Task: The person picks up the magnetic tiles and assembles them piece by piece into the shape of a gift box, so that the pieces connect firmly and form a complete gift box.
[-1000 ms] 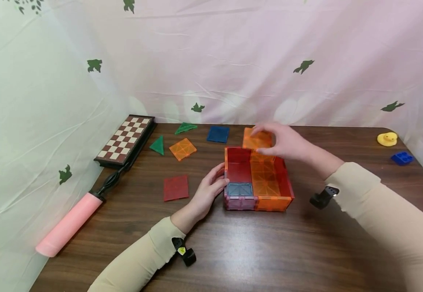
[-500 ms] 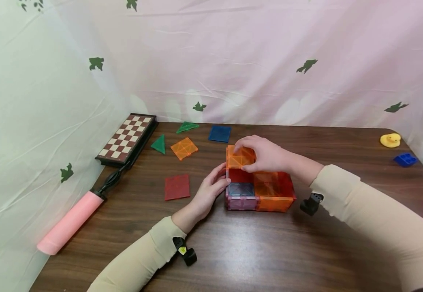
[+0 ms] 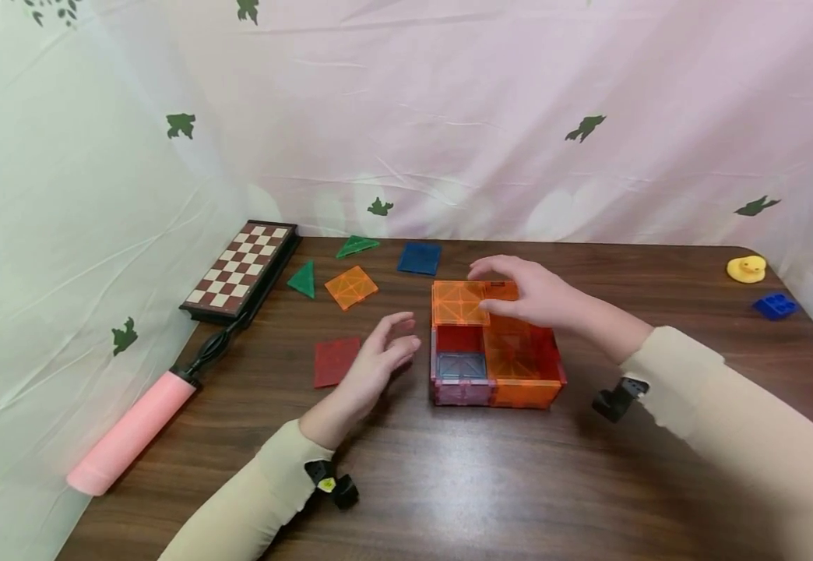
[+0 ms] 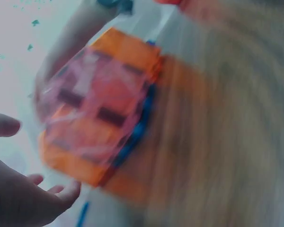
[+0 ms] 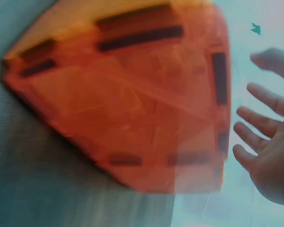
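A low open box of translucent magnetic tiles (image 3: 529, 393), with red, orange and purple walls, stands mid-table. An orange square tile (image 3: 459, 302) lies flat over its back left corner, and a blue-grey square tile (image 3: 460, 366) shows at the front left. My right hand (image 3: 540, 292) hovers at the back of the box, fingers loosely bent and holding nothing; the right wrist view shows it apart from the orange-red wall (image 5: 132, 109). Left of the box, my left hand (image 3: 371, 362) is in the air with relaxed fingers. Blur softens both wrist views.
Loose tiles lie left and behind: a red square (image 3: 332, 360), an orange square (image 3: 352, 287), a blue square (image 3: 419, 258) and two green triangles (image 3: 303, 279). A chessboard (image 3: 241, 269) and pink-sleeved pump (image 3: 133, 432) line the left edge; a rubber duck (image 3: 746, 269) and blue brick (image 3: 775, 305) sit right.
My right hand carried the orange square tile leftward onto the box's back left corner, let it go and drew back right. My left hand released the box's left side and moved left.
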A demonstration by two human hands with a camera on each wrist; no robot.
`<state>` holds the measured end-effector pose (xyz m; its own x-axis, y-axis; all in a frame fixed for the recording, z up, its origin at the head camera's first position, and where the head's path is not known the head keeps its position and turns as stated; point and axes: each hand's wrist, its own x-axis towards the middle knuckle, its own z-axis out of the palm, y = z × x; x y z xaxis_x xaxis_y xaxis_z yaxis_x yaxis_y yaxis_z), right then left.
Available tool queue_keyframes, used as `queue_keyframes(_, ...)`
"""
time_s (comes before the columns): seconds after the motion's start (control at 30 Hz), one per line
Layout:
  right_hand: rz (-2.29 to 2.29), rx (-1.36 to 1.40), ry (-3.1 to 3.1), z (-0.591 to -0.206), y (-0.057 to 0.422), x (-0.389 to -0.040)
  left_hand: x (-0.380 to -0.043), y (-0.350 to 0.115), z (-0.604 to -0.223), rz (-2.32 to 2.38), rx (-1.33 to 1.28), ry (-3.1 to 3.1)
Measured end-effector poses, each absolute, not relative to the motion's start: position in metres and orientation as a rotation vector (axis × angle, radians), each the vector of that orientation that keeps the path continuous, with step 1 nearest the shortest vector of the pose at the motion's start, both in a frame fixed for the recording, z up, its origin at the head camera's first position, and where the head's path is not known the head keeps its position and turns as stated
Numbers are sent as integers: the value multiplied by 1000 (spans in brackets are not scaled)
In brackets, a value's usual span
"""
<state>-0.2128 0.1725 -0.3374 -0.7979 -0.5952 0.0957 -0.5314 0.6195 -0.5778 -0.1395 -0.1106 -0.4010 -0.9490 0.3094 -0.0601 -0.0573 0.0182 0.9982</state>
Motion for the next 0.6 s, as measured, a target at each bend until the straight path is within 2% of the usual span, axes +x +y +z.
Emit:
queue_keyframes(0.33,-1334,-587,2778,-357,221,-166,-142,-183,-391,959,525,2868)
queue_keyframes(0.6,-1653,-398,2573,-387,230,-138,-142,-213,-401,492,674,2897)
